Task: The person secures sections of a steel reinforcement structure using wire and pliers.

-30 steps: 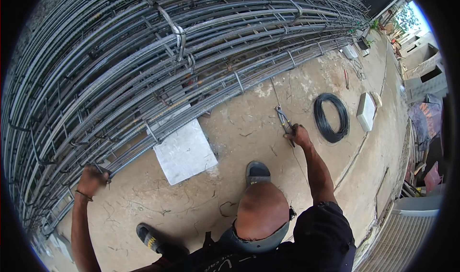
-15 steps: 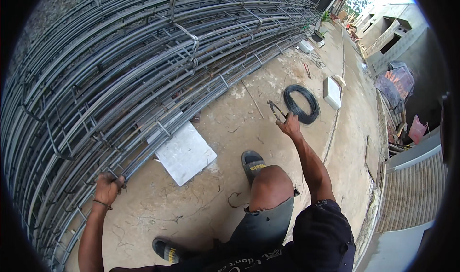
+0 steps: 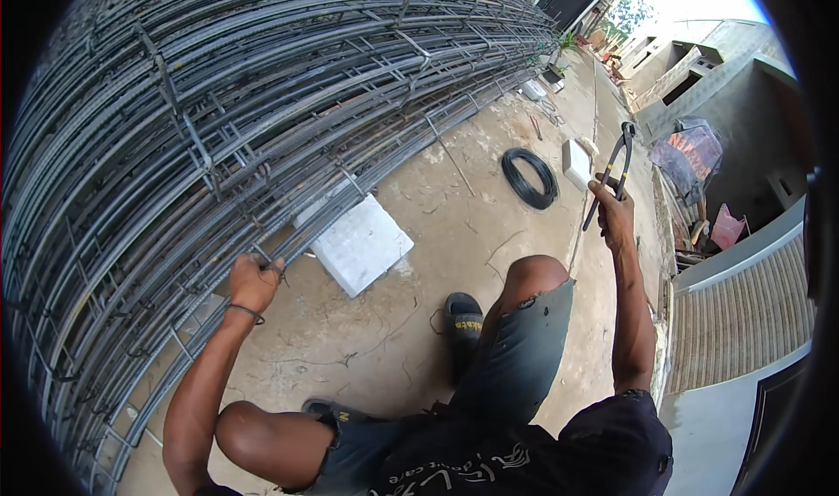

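My left hand (image 3: 254, 279) is closed around the outer edge bar of a long stack of rebar cages (image 3: 306, 103) on the left; the fingertips are partly hidden behind the bar. Raised out to the right, my right hand (image 3: 615, 215) grips a pair of end-cutting pincers (image 3: 624, 157) by the handles. Their jaws point up, away from the cages, with nothing visible between them. A coil of black tie wire (image 3: 551, 192) lies on the concrete a little beyond the pincers, to their left.
A white block (image 3: 360, 244) sits partly beneath the cages, and another white block (image 3: 577, 165) stands by the wire coil. A thin rod (image 3: 456, 166) and wire scraps lie on the concrete floor (image 3: 437, 234). At right are a covered heap (image 3: 689, 157) and a ribbed panel (image 3: 743, 330).
My right hand has swung up and to the right with the pincers, whose jaws now point upward. My left hand stays on the cage bar. The whole view has shifted and my knees have moved.
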### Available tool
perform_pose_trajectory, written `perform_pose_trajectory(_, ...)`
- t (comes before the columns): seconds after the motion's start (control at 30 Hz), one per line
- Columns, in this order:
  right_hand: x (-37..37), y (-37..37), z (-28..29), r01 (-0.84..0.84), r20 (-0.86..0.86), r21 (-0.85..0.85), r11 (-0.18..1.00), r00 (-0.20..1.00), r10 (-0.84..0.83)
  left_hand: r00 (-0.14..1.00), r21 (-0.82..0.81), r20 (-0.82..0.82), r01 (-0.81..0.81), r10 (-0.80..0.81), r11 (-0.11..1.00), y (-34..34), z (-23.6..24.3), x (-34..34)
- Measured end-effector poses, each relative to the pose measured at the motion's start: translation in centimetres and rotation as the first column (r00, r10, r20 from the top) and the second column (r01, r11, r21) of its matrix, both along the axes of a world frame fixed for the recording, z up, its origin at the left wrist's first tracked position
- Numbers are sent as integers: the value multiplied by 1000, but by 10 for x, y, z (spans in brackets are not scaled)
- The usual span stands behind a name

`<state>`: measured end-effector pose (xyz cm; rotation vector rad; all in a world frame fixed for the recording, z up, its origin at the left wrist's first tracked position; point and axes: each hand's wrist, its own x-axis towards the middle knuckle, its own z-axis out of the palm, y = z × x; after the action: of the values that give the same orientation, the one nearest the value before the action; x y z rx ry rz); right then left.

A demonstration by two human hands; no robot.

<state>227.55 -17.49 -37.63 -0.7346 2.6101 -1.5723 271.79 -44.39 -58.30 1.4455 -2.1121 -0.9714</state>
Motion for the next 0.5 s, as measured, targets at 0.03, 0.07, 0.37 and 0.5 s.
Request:
perform_pose_trajectory(0.03,7,-1,12,-89,70,22,996,994,87,1000,-45,-12,16,-17,999,-1,-3,0)
perform_pose_trajectory(0.07,12,-2,13,-207,172,-151,967,957,232,999,-91,-22,32,-34,995,-2,-10,-1)
perform_pose_trajectory(0.37,123,-43,-80,-460,765,-597,657,-80,639,1000,284,-18,-8,14,959,2,10,-3)
perform_pose_trajectory(0.5,166,-55,-128,-858,933,-147,492,45,357,991,276,130,3,-40,961,-9,13,2)
